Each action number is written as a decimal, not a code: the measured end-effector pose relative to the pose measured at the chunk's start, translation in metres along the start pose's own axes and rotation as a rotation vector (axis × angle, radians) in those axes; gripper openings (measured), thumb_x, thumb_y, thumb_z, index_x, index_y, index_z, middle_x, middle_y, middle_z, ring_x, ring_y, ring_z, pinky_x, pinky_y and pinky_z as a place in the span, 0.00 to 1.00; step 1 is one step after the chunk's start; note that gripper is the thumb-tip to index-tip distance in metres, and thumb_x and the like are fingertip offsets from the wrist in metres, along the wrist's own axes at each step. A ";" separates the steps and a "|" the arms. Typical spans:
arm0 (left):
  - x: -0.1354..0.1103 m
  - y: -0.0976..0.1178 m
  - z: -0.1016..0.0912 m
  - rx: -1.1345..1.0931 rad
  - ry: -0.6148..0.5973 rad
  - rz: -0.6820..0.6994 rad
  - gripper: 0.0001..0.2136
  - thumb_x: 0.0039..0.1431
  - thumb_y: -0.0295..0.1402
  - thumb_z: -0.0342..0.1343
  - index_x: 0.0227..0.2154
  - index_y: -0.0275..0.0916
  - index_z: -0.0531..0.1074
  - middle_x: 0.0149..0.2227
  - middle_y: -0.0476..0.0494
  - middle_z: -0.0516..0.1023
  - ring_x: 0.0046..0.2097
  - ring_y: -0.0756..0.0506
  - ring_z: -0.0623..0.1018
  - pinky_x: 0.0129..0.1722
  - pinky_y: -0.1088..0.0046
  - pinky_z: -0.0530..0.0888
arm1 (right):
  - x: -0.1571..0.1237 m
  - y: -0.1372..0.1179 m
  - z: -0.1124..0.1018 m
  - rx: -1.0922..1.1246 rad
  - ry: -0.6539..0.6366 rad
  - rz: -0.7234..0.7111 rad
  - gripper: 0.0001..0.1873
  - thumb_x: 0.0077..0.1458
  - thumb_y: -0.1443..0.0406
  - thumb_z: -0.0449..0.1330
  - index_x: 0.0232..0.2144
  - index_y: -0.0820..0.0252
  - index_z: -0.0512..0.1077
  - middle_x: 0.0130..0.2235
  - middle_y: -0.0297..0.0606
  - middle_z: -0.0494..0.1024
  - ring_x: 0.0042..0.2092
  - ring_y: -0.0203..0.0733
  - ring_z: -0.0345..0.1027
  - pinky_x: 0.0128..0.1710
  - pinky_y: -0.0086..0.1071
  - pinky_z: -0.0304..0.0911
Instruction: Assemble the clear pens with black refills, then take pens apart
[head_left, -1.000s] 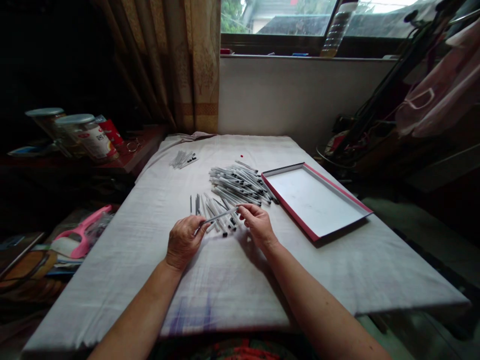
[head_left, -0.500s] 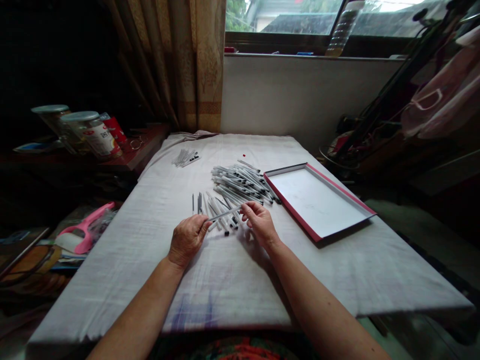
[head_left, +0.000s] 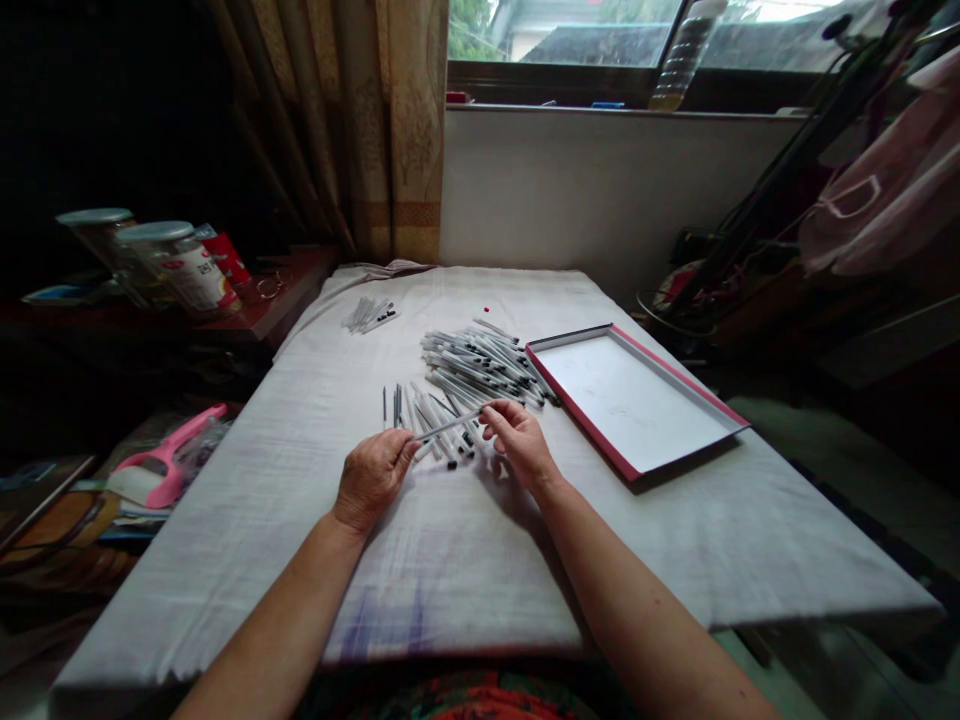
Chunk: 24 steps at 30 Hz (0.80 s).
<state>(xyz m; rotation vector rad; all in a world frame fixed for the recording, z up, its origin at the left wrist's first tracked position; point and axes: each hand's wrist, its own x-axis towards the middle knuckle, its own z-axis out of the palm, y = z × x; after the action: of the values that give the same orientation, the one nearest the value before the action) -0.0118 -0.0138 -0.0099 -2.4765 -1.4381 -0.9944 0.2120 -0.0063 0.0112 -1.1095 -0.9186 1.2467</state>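
Observation:
A slim translucent pen point(head_left: 448, 425) spans the gap between my two hands, tilted slightly up toward the right. My left hand point(head_left: 375, 475) pinches its left end, and my right hand point(head_left: 516, 438) grips its right end between thumb and fingers. Just beyond the hands, several loose pen parts point(head_left: 427, 408) lie on the cloth, some with black ends. Two or three dark refills point(head_left: 397, 403) lie beside them on the left. Behind is a large heap of pens point(head_left: 480, 365) with black tips. Farther back on the left sits a small pile of clear pen parts point(head_left: 369, 314).
A shallow red-edged box lid point(head_left: 637, 400) with a white inside lies right of the heap. White cloth covers the table point(head_left: 450, 560). A tiny red piece point(head_left: 486, 310) lies at the back. Jars point(head_left: 180, 265) stand on a side table at left, near pink-handled scissors point(head_left: 169, 455).
Both hands keep their hold on the pen almost unmoved. The whole view has shifted very slightly.

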 end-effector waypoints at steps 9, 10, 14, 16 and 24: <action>0.000 -0.001 -0.001 -0.018 -0.059 -0.017 0.22 0.68 0.47 0.39 0.35 0.41 0.75 0.33 0.44 0.80 0.35 0.45 0.79 0.36 0.71 0.73 | 0.001 0.001 -0.004 -0.010 -0.033 -0.034 0.13 0.37 0.61 0.67 0.29 0.58 0.75 0.26 0.31 0.73 0.27 0.33 0.63 0.21 0.25 0.53; 0.000 -0.001 -0.001 -0.020 -0.058 -0.018 0.22 0.68 0.47 0.39 0.35 0.40 0.75 0.33 0.43 0.80 0.35 0.45 0.79 0.36 0.71 0.73 | 0.001 0.000 -0.004 -0.013 -0.032 -0.036 0.14 0.37 0.61 0.67 0.30 0.58 0.75 0.27 0.32 0.73 0.28 0.34 0.64 0.21 0.25 0.53; 0.000 0.000 -0.001 -0.031 -0.063 -0.017 0.22 0.68 0.47 0.39 0.35 0.41 0.75 0.33 0.43 0.80 0.35 0.45 0.79 0.36 0.71 0.73 | 0.001 0.001 -0.005 -0.038 0.000 -0.041 0.17 0.39 0.56 0.67 0.31 0.58 0.74 0.30 0.34 0.75 0.27 0.34 0.65 0.19 0.25 0.51; 0.000 0.000 -0.001 -0.026 -0.069 -0.010 0.22 0.68 0.47 0.39 0.34 0.41 0.75 0.33 0.44 0.80 0.35 0.46 0.78 0.36 0.71 0.73 | 0.002 0.002 -0.005 -0.066 0.001 -0.027 0.17 0.40 0.53 0.67 0.28 0.59 0.73 0.26 0.33 0.74 0.25 0.33 0.63 0.18 0.25 0.51; 0.000 -0.001 -0.001 -0.022 -0.066 0.014 0.22 0.69 0.46 0.38 0.34 0.40 0.74 0.32 0.44 0.79 0.34 0.45 0.78 0.36 0.71 0.73 | 0.002 0.000 -0.007 -0.023 -0.045 -0.019 0.12 0.35 0.60 0.69 0.26 0.59 0.75 0.24 0.31 0.73 0.27 0.34 0.64 0.22 0.25 0.54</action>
<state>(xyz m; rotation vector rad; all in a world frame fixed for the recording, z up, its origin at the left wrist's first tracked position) -0.0128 -0.0138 -0.0098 -2.5547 -1.4338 -0.9390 0.2187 -0.0057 0.0097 -1.0921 -0.9773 1.2525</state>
